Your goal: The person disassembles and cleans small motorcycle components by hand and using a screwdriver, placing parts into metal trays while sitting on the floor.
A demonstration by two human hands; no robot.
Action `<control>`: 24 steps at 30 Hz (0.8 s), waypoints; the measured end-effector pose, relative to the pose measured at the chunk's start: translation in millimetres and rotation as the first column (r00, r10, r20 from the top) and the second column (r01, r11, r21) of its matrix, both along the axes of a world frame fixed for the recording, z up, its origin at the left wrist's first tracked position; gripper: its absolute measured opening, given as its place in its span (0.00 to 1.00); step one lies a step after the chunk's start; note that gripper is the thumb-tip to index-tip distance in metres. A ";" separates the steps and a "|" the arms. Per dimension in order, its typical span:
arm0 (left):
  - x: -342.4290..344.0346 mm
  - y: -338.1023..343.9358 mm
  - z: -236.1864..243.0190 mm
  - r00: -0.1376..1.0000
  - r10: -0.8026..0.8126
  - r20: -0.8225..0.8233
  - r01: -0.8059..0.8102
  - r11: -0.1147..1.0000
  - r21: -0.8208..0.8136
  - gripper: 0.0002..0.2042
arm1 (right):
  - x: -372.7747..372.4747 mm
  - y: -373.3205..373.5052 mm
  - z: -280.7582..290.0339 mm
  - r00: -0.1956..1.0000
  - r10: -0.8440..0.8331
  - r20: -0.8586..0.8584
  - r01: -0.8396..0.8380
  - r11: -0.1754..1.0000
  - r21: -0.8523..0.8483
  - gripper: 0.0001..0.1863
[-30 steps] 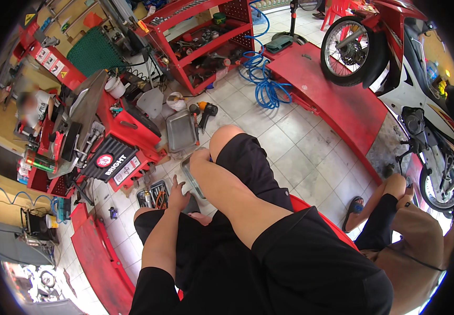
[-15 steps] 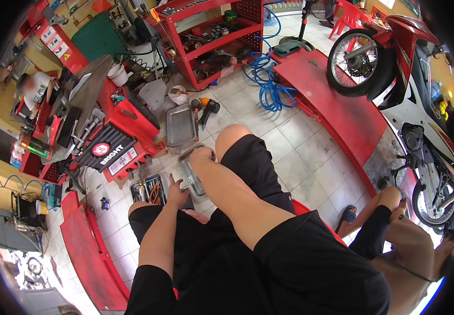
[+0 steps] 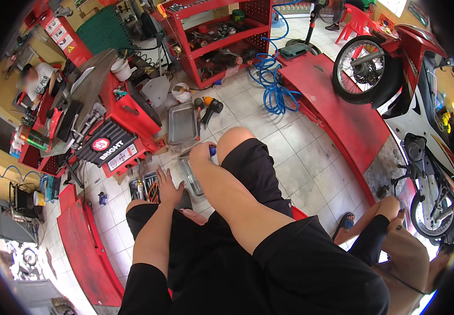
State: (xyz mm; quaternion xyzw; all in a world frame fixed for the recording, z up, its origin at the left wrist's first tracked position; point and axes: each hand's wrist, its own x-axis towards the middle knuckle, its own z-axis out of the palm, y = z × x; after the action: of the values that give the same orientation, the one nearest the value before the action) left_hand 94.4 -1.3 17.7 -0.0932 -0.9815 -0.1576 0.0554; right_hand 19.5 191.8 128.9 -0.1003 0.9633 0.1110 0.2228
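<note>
My right hand [image 3: 201,154] is closed round a small blue object [image 3: 212,150], mostly hidden, beside my bent right knee and above a shallow metal tray [image 3: 195,182]. My left hand [image 3: 169,188] is open, fingers spread, just right of an open case of tools [image 3: 142,189]; I cannot tell if it touches anything. A second metal tray [image 3: 183,124], an orange-and-black power tool [image 3: 212,112] and another tool with an orange handle [image 3: 199,110] lie on the tiles beyond.
Red tool carts [image 3: 130,121] and shelves [image 3: 209,47] stand ahead. Blue hose coils [image 3: 271,92] lie beside a red lift platform [image 3: 332,113] bearing a motorcycle [image 3: 421,142]. Another person [image 3: 403,252] crouches at right; one sits far left [image 3: 43,83]. Another red platform [image 3: 87,247] is at left.
My left hand has risen slightly and spread its fingers. The blue object in my right hand shows more clearly. The view has shifted slightly, with the surroundings sliding in the picture.
</note>
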 end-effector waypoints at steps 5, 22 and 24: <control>-6.2 14.1 27.4 0.999 0.039 -0.010 -0.040 0.989 -0.142 0.54 | -6.3 -2.2 -23.7 0.996 0.027 -0.086 -0.040 0.988 -0.148 0.15; -56.2 65.2 95.8 0.994 0.055 0.096 -0.005 0.890 -0.456 0.51 | 1.0 -14.9 -25.9 0.997 -0.050 -0.053 0.017 0.865 -0.502 0.12; -63.3 51.0 83.2 0.999 -0.010 0.039 0.029 0.851 -0.525 0.46 | 2.7 -17.0 -17.6 0.997 -0.033 -0.067 -0.006 0.855 -0.519 0.12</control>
State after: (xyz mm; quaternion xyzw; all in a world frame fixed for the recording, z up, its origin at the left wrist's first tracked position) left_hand 31.2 49.7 100.9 -0.1122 -0.9871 0.1141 0.0091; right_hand 22.2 174.8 111.3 -0.1457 0.9658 -0.1504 0.1529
